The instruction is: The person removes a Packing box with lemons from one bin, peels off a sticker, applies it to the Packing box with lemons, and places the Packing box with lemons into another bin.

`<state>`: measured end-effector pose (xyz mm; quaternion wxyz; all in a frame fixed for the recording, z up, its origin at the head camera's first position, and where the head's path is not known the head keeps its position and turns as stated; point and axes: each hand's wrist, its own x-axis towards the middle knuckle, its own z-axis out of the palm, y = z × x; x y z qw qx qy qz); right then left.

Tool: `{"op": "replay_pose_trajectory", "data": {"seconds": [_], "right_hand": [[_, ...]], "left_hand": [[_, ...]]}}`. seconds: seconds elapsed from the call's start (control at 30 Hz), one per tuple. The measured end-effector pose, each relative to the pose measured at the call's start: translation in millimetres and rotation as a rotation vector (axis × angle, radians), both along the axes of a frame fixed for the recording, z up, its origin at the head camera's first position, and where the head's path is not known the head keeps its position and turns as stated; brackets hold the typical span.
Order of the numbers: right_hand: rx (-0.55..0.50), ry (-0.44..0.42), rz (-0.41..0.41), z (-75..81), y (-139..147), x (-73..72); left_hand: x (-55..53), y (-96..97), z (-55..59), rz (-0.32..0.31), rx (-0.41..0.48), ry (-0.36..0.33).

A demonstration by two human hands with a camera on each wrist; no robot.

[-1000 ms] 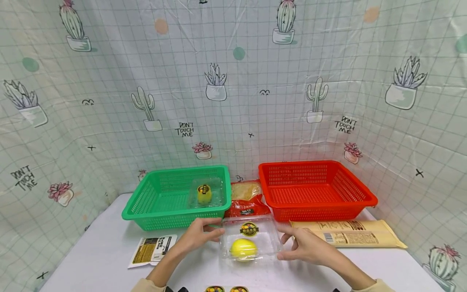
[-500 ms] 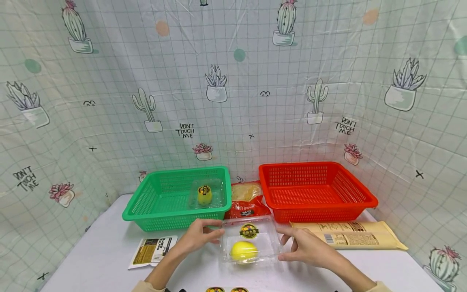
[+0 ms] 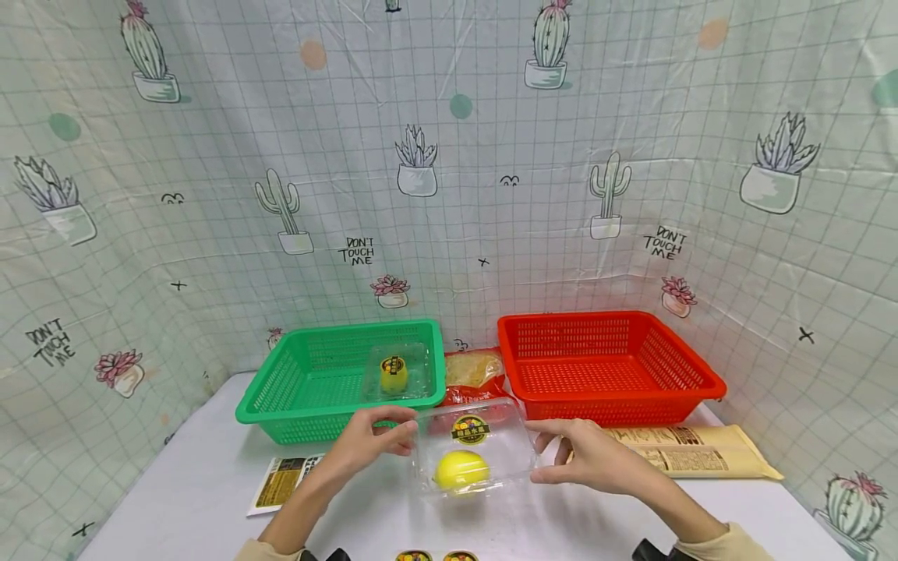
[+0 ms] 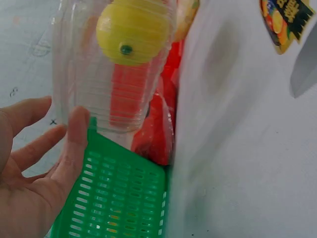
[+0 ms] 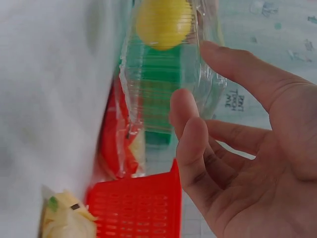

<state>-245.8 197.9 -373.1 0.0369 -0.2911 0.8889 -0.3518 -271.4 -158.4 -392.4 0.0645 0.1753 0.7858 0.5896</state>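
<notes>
A clear plastic fruit box (image 3: 508,448) with a round black-and-gold label (image 3: 470,430) on its lid is held between the two hands. Inside lies a yellow lemon (image 3: 461,471), resting toward the near side. My left hand (image 3: 372,442) grips the box's left end, thumb and fingertips at the lid edge. At the opposite end, my right hand (image 3: 585,460) pinches the edge between thumb and fingers. Both wrist views show the box raised over the white table (image 4: 237,163), with the lemon (image 5: 163,22) seen through the ribbed wall.
Behind stand a green basket (image 3: 337,427), with a similar lemon box (image 3: 414,370) in it, and a red basket (image 3: 610,411). Between them lies a red food packet (image 3: 473,382). A long beige package (image 3: 708,452) is at right, a white-and-gold packet (image 3: 277,485) at left. Round labels (image 3: 414,556) show at the near edge.
Both hands have raised the fruit box off the table and shifted it slightly left, with its right side tipped a little. The baskets and packets have stayed in place.
</notes>
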Motion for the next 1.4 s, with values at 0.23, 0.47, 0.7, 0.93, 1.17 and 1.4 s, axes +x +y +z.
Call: {"op": "replay_pose_trajectory", "data": {"seconds": [0.23,0.47,0.7,0.93,1.17,1.4], "right_hand": [[-0.016,0.044,0.028,16.1,-11.8,-11.2],[-0.044,0.000,0.028,24.2,-27.3,-25.1],[-0.120,-0.061,0.081,32.1,-44.9,-35.7],[-0.119,0.010,0.074,44.4,-62.1,-47.4],[-0.192,-0.020,0.088,48.1,-78.9,-69.3],[-0.285,-0.060,0.062,39.0,-99.8,-91.4]], "left_hand": [[-0.9,-5.7,10.6,0.169,0.050,-0.004],[-6.6,-17.9,16.9,0.272,0.105,-0.024],[-8.5,-30.9,21.1,0.340,0.193,-0.082],[-6.9,-48.2,32.7,0.329,0.330,-0.097],[-4.8,-64.1,38.0,0.289,0.395,-0.115],[-0.6,-76.8,38.5,0.297,0.402,-0.122]]}}
